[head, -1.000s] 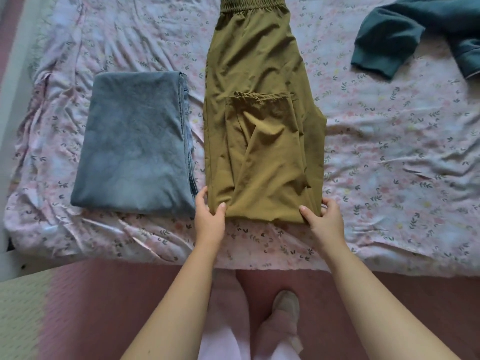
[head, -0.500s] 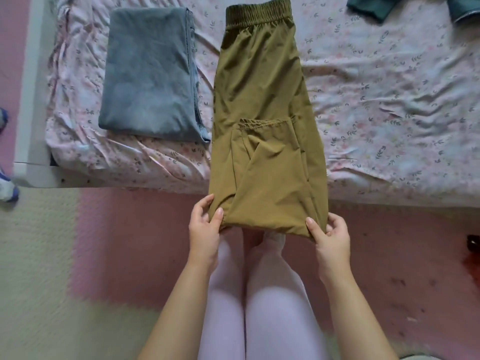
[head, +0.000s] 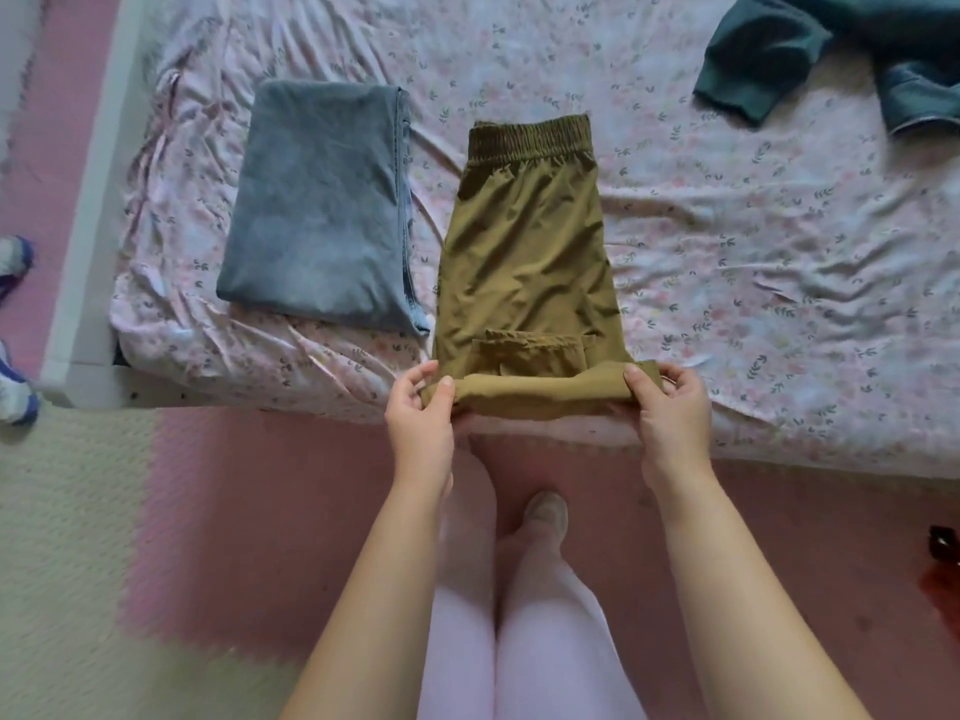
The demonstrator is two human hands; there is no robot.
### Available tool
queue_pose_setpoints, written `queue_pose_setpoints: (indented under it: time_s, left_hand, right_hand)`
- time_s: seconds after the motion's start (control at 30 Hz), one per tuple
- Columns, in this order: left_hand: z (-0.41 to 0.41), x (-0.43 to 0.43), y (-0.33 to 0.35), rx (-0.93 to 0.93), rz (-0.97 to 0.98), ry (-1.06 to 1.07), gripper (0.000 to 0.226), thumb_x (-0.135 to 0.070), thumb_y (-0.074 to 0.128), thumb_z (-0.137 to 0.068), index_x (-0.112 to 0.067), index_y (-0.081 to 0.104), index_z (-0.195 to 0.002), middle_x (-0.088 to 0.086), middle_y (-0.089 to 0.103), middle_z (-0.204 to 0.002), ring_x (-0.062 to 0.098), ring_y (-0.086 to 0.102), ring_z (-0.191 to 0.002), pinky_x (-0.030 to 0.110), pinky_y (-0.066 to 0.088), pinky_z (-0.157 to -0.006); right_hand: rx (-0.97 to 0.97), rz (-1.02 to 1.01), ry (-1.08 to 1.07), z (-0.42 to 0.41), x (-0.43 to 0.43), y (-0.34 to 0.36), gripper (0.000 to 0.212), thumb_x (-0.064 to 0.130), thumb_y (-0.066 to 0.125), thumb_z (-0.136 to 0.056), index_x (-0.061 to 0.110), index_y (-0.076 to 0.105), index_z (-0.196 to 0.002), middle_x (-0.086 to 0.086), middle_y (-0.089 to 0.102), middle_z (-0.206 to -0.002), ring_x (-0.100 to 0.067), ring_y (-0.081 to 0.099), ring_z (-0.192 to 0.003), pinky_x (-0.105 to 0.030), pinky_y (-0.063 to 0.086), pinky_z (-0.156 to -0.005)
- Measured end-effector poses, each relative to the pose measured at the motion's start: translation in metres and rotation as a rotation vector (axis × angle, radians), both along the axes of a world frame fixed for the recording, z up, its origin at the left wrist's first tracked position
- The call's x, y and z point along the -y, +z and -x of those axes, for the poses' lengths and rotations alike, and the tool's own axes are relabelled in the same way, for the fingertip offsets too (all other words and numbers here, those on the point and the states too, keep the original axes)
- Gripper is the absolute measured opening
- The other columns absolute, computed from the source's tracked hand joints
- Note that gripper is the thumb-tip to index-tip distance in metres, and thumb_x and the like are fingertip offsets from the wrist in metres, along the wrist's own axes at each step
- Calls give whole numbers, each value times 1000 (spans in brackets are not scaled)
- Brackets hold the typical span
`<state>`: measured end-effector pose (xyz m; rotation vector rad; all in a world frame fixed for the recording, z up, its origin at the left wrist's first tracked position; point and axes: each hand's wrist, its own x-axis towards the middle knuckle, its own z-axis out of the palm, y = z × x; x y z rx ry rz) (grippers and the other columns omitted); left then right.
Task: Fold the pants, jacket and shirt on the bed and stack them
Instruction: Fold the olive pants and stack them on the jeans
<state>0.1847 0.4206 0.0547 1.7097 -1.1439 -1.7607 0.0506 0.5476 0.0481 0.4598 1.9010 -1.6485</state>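
Observation:
Olive pants [head: 524,262] lie lengthwise on the bed [head: 753,252], elastic waistband at the far end. Their near end is lifted and curled over at the bed's front edge. My left hand [head: 421,413] pinches the near left corner of that fold and my right hand [head: 670,407] pinches the near right corner. A folded grey-blue garment [head: 317,200] lies flat just left of the pants. A dark teal garment [head: 831,49] lies unfolded at the far right of the bed, partly cut off by the frame.
The floral sheet is wrinkled, with open room to the right of the pants. The bed's white frame [head: 88,241] runs down the left. Shoes [head: 13,324] sit on the pink and cream floor mats at the left. My legs stand just before the bed edge.
The pants' near end hung over the bed edge in my hands; now both hands have raised it and begun turning it over toward the waistband. The view has shifted.

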Motion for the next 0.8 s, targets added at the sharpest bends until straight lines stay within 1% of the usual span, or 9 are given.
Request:
queue_pose_setpoints:
  time_s: [0.07,0.13,0.23,0.37,0.5,0.6,0.7,0.73,0.8]
  left_hand:
    - [26,27,-10,-17,-7,-8,13,-3,50,-92,-14,54,-96,7,55,-95,11,58,-78,30,56,-66]
    - [51,54,-22,-12,-22,-22,14,-4,50,-92,-16,54,-87,6,56,-91,13,60,-76,25,56,-63]
    - [88,90,-38,-17,-51,-35,17,-4,49,-93,-15,52,-80,6,55,-84,19,63,-76,23,56,-63]
    - [126,134,-57,-11,-74,-69,16,-5,49,-93,-13,52,-80,8,57,-88,19,65,-79,27,55,-73]
    - [166,172,-69,-69,-110,-52,17,-4,47,-93,-13,49,-79,6,59,-82,17,65,-75,27,54,-74]
    - [192,195,-75,-83,-77,-99,16,-6,48,-93,-14,50,-80,5,59,-82,13,65,-72,21,53,-67]
    - [209,214,-83,-108,-30,-178,14,-9,46,-95,-16,49,-83,4,59,-84,9,65,-69,19,52,-64]
    - [213,218,-85,-121,-19,-200,13,-10,44,-96,-17,48,-85,2,59,-84,7,64,-70,20,50,-67]
    - [214,222,-92,-128,14,-253,7,-14,45,-96,-19,48,-94,-2,57,-86,7,62,-77,23,48,-71]
  right_hand:
    - [41,28,-34,25,25,-13,24,6,57,-89,5,44,-109,-5,57,-91,-11,58,-80,-17,54,-56]
    - [82,28,-78,51,51,-28,27,7,58,-88,2,46,-111,-10,54,-100,-11,57,-81,-21,56,-58]
    - [123,44,-130,88,89,-50,25,5,58,-88,0,48,-110,-14,50,-104,-12,56,-79,-20,55,-53]
    - [121,60,-122,133,133,-64,19,5,57,-88,1,49,-105,-9,52,-91,-13,55,-79,-20,55,-52]
    - [135,82,-179,170,174,-71,10,3,57,-88,2,51,-96,-9,53,-88,-15,56,-80,-21,55,-51]
    - [163,103,-239,192,199,-73,7,1,57,-87,1,53,-93,-9,53,-87,-16,57,-80,-23,57,-54]
    - [175,146,-303,209,213,-80,5,1,57,-87,2,52,-85,-13,56,-95,-19,60,-82,-24,57,-56]
    - [166,177,-298,213,216,-85,4,1,56,-88,1,53,-90,-15,57,-99,-20,62,-84,-23,57,-56]
    - [128,190,-202,215,216,-95,26,8,54,-91,-2,48,-114,-14,61,-100,-17,67,-79,-21,55,-58]
